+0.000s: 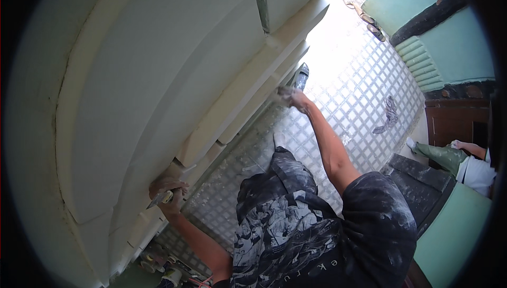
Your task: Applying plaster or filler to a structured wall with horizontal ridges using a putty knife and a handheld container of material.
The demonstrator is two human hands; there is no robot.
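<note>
My left hand is closed around a putty knife, whose metal blade points left across the pale wall panel. That hand is beside the lower end of the stepped moulding. Farther up the same moulding, my right hand reaches out, dusty with white powder and slightly blurred. Its fingers are curled near the moulding's edge; what they hold, if anything, cannot be made out. Just beyond them is a dark grey, pointed object. A narrow green-grey slot shows in the panel above.
Dusty patterned tiles cover the floor, with a crumpled dark cloth on them. Several shoes lie by the bright far opening. At right, another person's leg in green is beside dark steps. Cluttered containers stand at lower left.
</note>
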